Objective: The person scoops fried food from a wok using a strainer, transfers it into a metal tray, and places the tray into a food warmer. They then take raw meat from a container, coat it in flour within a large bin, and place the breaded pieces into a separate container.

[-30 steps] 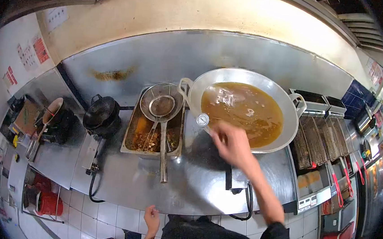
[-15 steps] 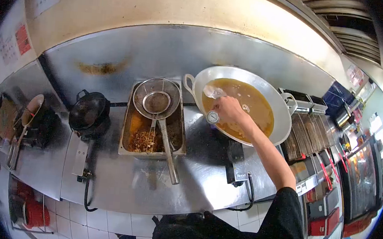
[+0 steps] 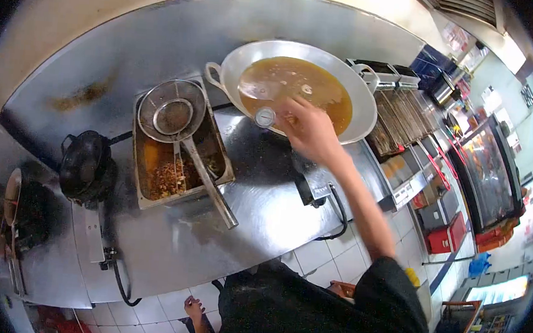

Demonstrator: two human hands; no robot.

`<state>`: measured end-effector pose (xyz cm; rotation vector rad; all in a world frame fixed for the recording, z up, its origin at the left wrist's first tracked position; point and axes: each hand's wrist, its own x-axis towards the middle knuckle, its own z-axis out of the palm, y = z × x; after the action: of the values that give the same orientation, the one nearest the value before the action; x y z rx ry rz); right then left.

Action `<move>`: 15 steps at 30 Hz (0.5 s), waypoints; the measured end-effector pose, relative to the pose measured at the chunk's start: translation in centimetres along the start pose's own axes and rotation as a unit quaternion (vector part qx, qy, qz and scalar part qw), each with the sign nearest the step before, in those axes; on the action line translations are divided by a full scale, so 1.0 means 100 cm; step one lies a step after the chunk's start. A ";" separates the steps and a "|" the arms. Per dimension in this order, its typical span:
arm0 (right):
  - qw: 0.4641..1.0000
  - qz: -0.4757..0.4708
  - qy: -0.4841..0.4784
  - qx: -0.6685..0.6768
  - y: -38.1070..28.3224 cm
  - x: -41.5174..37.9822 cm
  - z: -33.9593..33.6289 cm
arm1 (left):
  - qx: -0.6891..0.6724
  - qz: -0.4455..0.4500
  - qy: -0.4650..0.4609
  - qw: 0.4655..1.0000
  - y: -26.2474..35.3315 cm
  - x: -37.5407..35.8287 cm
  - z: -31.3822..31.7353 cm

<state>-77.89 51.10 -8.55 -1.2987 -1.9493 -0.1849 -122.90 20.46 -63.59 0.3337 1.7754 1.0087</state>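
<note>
My right hand [image 3: 309, 127] is over the near rim of a big two-handled metal wok [image 3: 367, 121], its fingers drawn together and blurred. What they hold, if anything, I cannot make out. A round dial thermometer [image 3: 265, 117] sits at the rim just left of these fingers. Brown liquid [image 3: 323, 86] with pale froth patches fills the wok's bottom. Low beside my dark clothing, my left hand [image 3: 192, 310] hangs below the counter edge, fingers loosely bent, with nothing visible in it.
Left of the wok, a strainer [image 3: 173, 116] with a long handle lies across a steel pan [image 3: 145, 202] holding brown bits. A black pot [image 3: 84, 161] stands further left on the steel counter [image 3: 167, 240]. Grill racks [image 3: 402, 114] are to the right.
The view has turned, and the wok appears higher and further left. My right hand has shifted rightward and toward me relative to the dial. My left hand has come into view.
</note>
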 end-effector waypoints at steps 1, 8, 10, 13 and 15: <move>0.997 0.068 0.003 0.036 -0.021 -0.025 -0.018 | -0.004 -0.018 0.033 0.999 0.004 -0.002 0.002; 0.867 0.495 -0.045 0.009 0.044 -0.268 0.021 | -0.167 -0.163 -0.007 0.972 -0.050 0.004 -0.024; 0.863 0.501 -0.068 -0.013 0.087 -0.335 0.047 | -0.018 -0.139 0.053 0.989 -0.026 -0.017 -0.005; 0.829 0.557 -0.061 -0.003 0.124 -0.368 0.070 | 0.032 -0.173 -0.008 0.984 -0.012 -0.034 0.019; 0.845 0.531 -0.045 0.031 0.147 -0.380 0.091 | 0.147 -0.057 -0.073 0.985 -0.015 -0.028 0.034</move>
<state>-63.33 35.01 -44.26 -2.1517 -1.0266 0.4931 -118.41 19.36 -63.41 0.4723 1.7889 0.6244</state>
